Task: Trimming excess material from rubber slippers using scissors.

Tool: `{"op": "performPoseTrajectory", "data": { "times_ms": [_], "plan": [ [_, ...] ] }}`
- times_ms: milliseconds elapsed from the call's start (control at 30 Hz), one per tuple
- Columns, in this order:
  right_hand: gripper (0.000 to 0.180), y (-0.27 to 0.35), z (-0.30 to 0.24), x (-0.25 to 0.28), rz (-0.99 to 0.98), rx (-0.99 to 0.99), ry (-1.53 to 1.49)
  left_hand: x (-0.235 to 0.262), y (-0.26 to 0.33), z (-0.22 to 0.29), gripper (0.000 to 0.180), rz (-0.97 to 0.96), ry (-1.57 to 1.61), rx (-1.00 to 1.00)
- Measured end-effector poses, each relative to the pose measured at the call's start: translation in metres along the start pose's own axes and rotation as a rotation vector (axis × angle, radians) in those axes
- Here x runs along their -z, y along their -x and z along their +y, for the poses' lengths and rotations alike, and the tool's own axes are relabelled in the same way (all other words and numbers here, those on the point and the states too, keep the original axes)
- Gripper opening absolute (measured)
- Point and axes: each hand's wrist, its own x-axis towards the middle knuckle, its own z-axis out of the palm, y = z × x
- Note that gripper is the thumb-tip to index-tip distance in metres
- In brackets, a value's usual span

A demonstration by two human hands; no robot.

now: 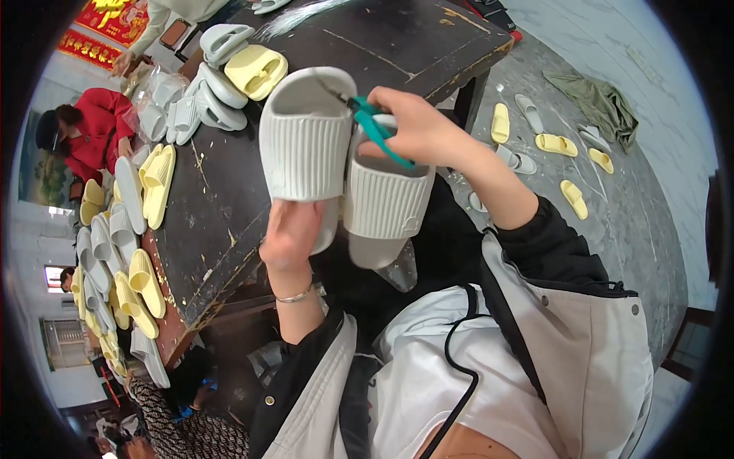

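Note:
Two light grey ribbed slippers are held up side by side in front of me. My left hand point(287, 237) grips the left slipper point(306, 157) from below, its fingers hidden under the ribbed strap. Wrapped in my right hand point(405, 126) is a pair of teal-handled snips point(373, 131), whose dark, thin tips lie over the left slipper's footbed near its edge. The right slipper point(388, 200) is just under my right hand, tilted beside the left one; some fingers reach behind its rim, and whether they hold it is hidden.
A dark worn table point(222, 199) stands ahead, with grey slippers point(218, 103) and a yellow slipper point(257, 72) on it. Several more line its left side. A person in red point(103, 126) sits across. More slippers point(556, 144) and a green cloth point(600, 103) lie on the floor right.

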Motion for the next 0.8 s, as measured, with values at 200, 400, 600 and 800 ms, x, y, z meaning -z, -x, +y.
{"op": "performPoseTrajectory", "data": {
  "times_ms": [200, 400, 600, 800],
  "plan": [
    [0.053, 0.013, -0.023, -0.017, 0.161, 0.004, 0.099, -0.019, -0.013, -0.002, 0.054, 0.576, -0.110, -0.046],
    [0.055, 0.033, -0.042, 0.032, 0.128, 0.292, 0.464, -0.029, 0.000, 0.010, 0.052, 0.498, 0.013, -0.107],
    [0.053, 0.035, -0.058, 0.048, -0.071, 0.382, 0.489, -0.040, 0.008, 0.014, 0.055, 0.421, -0.028, -0.149],
    [0.050, 0.037, -0.063, 0.047, -0.076, 0.422, 0.455, -0.047, 0.010, 0.016, 0.057, 0.420, -0.031, -0.171]
  ]
}}
